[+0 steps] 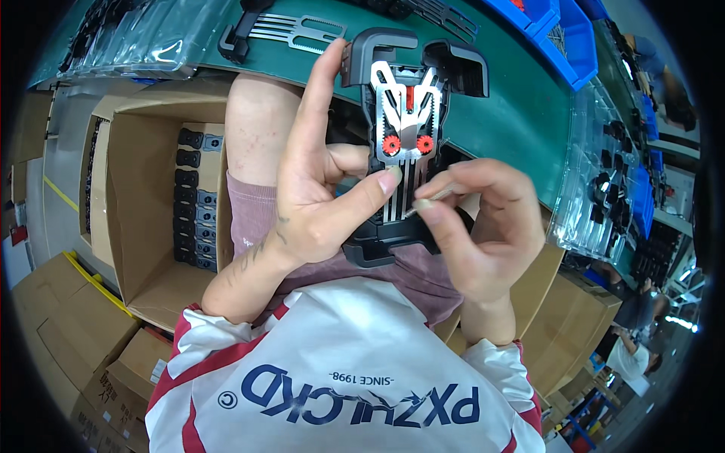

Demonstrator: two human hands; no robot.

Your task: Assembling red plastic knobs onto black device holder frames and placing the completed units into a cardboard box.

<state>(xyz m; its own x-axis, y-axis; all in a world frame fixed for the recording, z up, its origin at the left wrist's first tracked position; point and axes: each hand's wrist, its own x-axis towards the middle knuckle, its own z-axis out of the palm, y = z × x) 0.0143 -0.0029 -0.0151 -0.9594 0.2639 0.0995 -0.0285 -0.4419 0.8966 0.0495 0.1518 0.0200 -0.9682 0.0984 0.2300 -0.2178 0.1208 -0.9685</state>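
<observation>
A black phone-holder-like clamp (375, 113) stands above my lap, its curved jaws at the far end. On its open face sit a silver metal plate (408, 140), two small red gears (391, 145) and slotted metal strips (393, 204). My left hand (313, 200) grips the clamp from the left, thumb pressed on the strips and index finger stretched up along its side. At the clamp's right side, my right hand (491, 226) pinches a thin, small light-coloured piece (436, 195) between thumb and index finger; its exact kind is too small to tell.
Beyond is a green work table (521, 136) with another slotted metal part (294, 32) and blue bins (570, 45). Clear plastic trays (589, 204) of black parts stand at the right. An open cardboard box (143, 211) with stacked black parts sits at my left.
</observation>
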